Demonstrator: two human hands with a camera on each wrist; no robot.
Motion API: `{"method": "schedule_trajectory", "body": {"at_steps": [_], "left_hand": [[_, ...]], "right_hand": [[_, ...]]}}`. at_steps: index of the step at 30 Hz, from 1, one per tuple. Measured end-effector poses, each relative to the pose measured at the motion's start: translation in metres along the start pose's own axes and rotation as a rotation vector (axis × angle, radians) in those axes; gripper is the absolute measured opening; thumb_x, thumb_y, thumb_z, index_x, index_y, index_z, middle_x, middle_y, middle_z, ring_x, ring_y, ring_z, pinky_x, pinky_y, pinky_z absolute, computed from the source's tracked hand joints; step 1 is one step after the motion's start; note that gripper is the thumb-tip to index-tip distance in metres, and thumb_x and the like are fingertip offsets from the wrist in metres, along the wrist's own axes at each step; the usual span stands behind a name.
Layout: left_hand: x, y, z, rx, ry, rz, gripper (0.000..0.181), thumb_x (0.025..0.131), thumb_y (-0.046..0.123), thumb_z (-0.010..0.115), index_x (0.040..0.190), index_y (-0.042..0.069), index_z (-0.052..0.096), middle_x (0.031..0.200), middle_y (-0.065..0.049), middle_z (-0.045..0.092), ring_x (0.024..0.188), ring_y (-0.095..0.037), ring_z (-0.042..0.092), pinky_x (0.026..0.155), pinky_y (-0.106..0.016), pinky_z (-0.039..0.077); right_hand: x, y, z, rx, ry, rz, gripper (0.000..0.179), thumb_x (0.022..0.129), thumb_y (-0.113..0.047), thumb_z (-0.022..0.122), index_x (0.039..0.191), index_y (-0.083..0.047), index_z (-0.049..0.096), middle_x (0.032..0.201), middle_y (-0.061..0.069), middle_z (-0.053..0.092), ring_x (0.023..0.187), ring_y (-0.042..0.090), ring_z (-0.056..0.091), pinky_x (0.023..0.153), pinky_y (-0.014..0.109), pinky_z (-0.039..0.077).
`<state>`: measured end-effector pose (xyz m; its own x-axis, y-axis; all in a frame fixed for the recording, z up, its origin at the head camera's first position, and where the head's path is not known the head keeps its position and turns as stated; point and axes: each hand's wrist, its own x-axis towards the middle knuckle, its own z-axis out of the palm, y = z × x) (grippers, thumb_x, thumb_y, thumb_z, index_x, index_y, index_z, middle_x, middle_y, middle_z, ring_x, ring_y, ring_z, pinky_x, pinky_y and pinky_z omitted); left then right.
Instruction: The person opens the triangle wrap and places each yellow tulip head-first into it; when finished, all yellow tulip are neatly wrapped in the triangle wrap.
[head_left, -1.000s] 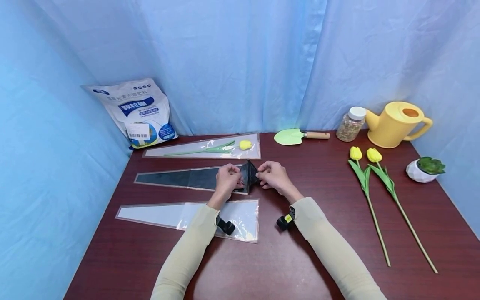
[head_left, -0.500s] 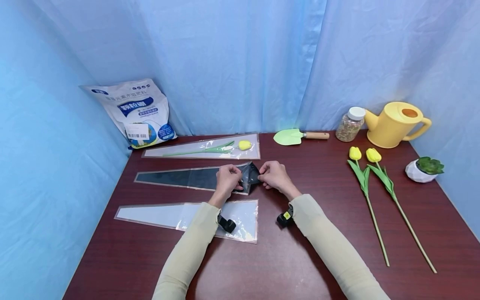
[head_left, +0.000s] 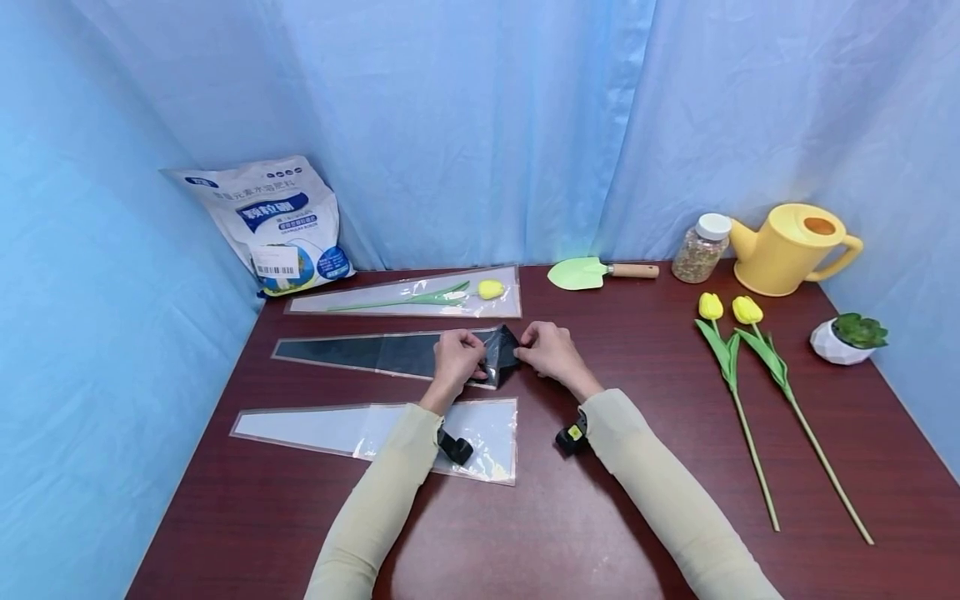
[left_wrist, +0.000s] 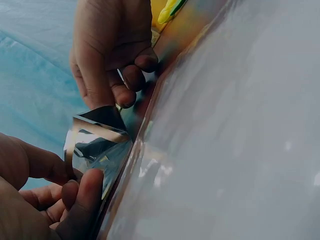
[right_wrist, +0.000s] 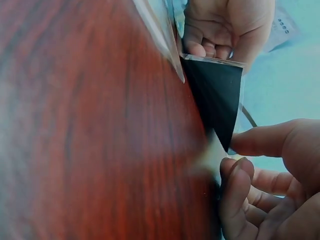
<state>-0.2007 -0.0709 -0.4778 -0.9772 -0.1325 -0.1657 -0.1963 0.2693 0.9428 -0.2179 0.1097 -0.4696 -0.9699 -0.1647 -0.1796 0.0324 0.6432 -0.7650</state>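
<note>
A tapered flower sleeve (head_left: 408, 353), black behind and clear in front, lies across the table's middle in the head view. Its wide right end is lifted and spread apart. My left hand (head_left: 456, 360) pinches the clear film (left_wrist: 92, 145) at that end, thumb against fingers. To its right, the fingers of my right hand (head_left: 553, 354) grip the tip of the black layer (right_wrist: 220, 90), which shows as a folded-out triangle in the right wrist view. A white sleeve (head_left: 315, 427) lies nearer, partly under my left forearm. Behind, another white-backed sleeve (head_left: 360, 305) contains a yellow tulip (head_left: 491, 289).
Two yellow tulips (head_left: 727, 367) lie on the right, beside a potted succulent (head_left: 843, 346). Along the back are a green trowel (head_left: 577, 273), a lidded jar (head_left: 699, 254), a yellow watering can (head_left: 780, 250) and a fertilizer bag (head_left: 277, 225). Blue curtains (head_left: 450, 125) enclose the table.
At the sleeve's wide end, the standing black flap has folded and shifted, and more clear film shows between my hands. Both hands have stayed nearly in place.
</note>
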Motion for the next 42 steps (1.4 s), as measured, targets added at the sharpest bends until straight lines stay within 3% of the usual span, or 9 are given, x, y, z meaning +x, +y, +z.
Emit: {"method": "schedule_trajectory", "body": {"at_steps": [10, 16, 24, 32, 40, 42], "left_hand": [[-0.001, -0.001, 0.001, -0.007, 0.008, -0.008, 0.010, 0.084, -0.002, 0.058, 0.078, 0.001, 0.065, 0.062, 0.000, 0.059, 0.041, -0.008, 0.056, 0.045, -0.028, 0.055], [0.000, -0.003, 0.000, -0.005, 0.015, -0.003, 0.009, 0.084, -0.001, 0.059, 0.078, 0.001, 0.066, 0.063, 0.001, 0.059, 0.043, -0.009, 0.056, 0.045, -0.028, 0.056], [0.000, -0.002, -0.002, 0.004, 0.016, -0.018, 0.009, 0.084, -0.002, 0.059, 0.078, 0.001, 0.066, 0.064, -0.001, 0.060, 0.042, -0.009, 0.056, 0.045, -0.027, 0.055], [-0.001, -0.001, 0.000, 0.013, 0.020, -0.009, 0.010, 0.085, -0.001, 0.059, 0.078, 0.002, 0.065, 0.063, 0.001, 0.059, 0.043, -0.008, 0.056, 0.045, -0.027, 0.055], [-0.001, -0.001, 0.001, 0.005, 0.017, -0.007, 0.011, 0.085, -0.002, 0.058, 0.077, 0.002, 0.065, 0.062, 0.001, 0.058, 0.041, -0.007, 0.056, 0.044, -0.027, 0.055], [-0.001, 0.000, 0.001, 0.008, 0.015, -0.002, 0.011, 0.085, -0.001, 0.058, 0.077, 0.002, 0.065, 0.062, 0.001, 0.058, 0.041, -0.008, 0.056, 0.044, -0.027, 0.055]], "right_hand": [[-0.018, -0.003, -0.021, 0.083, 0.043, -0.038, 0.028, 0.093, -0.028, 0.069, 0.107, -0.006, 0.064, 0.082, 0.011, 0.068, 0.060, 0.021, 0.066, 0.052, 0.030, 0.055], [-0.031, 0.003, -0.046, 0.056, 0.071, -0.031, 0.033, 0.094, -0.031, 0.067, 0.117, -0.007, 0.062, 0.100, 0.016, 0.071, 0.076, 0.031, 0.071, 0.060, 0.029, 0.057], [-0.049, 0.016, -0.081, -0.008, 0.134, -0.029, 0.041, 0.093, -0.035, 0.067, 0.121, -0.005, 0.062, 0.108, 0.018, 0.073, 0.085, 0.030, 0.072, 0.067, 0.027, 0.055], [-0.070, 0.038, -0.111, -0.094, 0.223, -0.030, 0.043, 0.095, -0.035, 0.065, 0.122, -0.001, 0.062, 0.110, 0.021, 0.073, 0.103, 0.034, 0.070, 0.083, 0.036, 0.052], [-0.095, 0.073, -0.143, -0.177, 0.298, -0.017, 0.047, 0.096, -0.037, 0.064, 0.122, 0.003, 0.061, 0.111, 0.027, 0.070, 0.100, 0.040, 0.069, 0.075, 0.032, 0.052], [-0.102, 0.083, -0.150, -0.203, 0.322, -0.003, 0.048, 0.096, -0.037, 0.064, 0.121, 0.004, 0.061, 0.112, 0.029, 0.069, 0.099, 0.042, 0.069, 0.074, 0.037, 0.053]]}}
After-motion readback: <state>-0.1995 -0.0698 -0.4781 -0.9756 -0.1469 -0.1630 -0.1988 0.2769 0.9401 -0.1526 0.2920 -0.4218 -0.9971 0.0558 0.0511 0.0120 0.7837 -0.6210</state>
